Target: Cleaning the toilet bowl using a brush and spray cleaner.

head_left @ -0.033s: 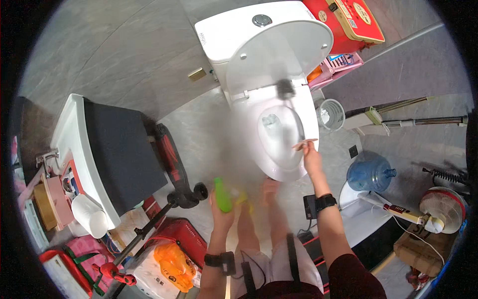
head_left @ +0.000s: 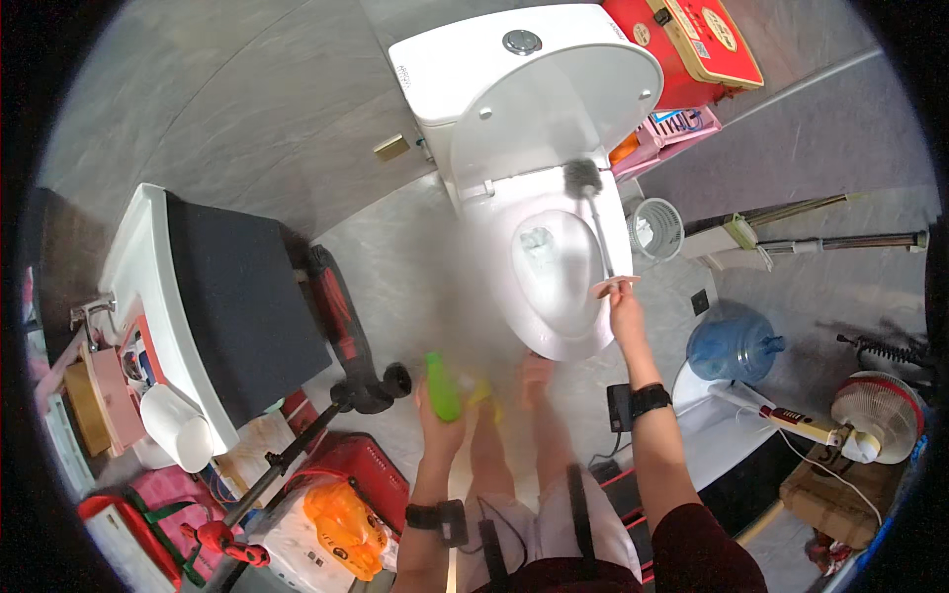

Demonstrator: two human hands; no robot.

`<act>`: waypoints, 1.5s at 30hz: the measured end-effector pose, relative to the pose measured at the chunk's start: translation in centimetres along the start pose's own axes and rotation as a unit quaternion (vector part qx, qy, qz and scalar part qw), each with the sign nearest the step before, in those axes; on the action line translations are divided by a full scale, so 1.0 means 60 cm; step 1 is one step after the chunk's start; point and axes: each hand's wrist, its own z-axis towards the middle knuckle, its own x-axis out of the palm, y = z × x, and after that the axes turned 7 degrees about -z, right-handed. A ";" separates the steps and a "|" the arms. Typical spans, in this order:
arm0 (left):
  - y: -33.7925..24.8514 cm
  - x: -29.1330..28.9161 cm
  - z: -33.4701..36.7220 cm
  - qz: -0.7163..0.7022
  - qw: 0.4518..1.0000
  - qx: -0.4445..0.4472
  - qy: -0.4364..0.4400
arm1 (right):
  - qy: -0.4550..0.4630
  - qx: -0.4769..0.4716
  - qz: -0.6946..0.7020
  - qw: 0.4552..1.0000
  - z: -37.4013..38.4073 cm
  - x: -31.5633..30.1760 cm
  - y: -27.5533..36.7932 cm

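Note:
My right hand [head_left: 625,311] grips a toilet brush [head_left: 601,232] by its handle, just below a pinkish disc [head_left: 615,285]. The brush's grey bristle head lies at the back right of the white toilet seat [head_left: 494,222], near the hinge; whether it touches cannot be made out. Behind it the lid [head_left: 544,109] stands raised. Water and a whitish patch show inside the bowl [head_left: 539,287]. My left hand [head_left: 438,432] is closed around a bright green bottle [head_left: 443,390], low in front and left of the toilet. A blurred haze covers the floor between.
A grey wastebasket [head_left: 656,228] stands right of the toilet, with a blue water jug [head_left: 732,343] and a fan [head_left: 875,415] nearer me. At left are a washbasin cabinet [head_left: 242,306] and a black-and-red stick device [head_left: 341,316]. A red basket [head_left: 366,484] sits at lower left.
The brush in my right hand has shifted slightly right, and its head and handle show more sharply. My left hand and the bottle have hardly moved.

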 end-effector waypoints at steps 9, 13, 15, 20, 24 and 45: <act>0.040 -0.015 -0.019 -0.065 0.997 -0.036 0.030 | 0.090 -0.058 -0.080 0.991 -0.075 0.043 0.104; 0.039 -0.009 -0.030 -0.052 0.997 -0.029 0.048 | 0.073 -0.066 -0.059 0.993 -0.101 0.069 0.076; 0.036 -0.013 -0.028 -0.030 0.998 -0.026 0.044 | 0.058 -0.013 -0.038 0.997 -0.111 0.064 0.058; 0.050 -0.014 -0.025 -0.038 0.998 -0.035 0.043 | 0.071 0.144 0.126 0.979 -0.095 0.055 0.016; 0.059 -0.018 -0.023 -0.026 0.998 -0.049 0.039 | 0.097 0.132 0.111 0.980 -0.111 0.068 0.053; 0.086 -0.050 -0.036 -0.045 0.998 -0.040 0.033 | 0.045 -0.045 0.044 0.997 -0.220 0.155 0.077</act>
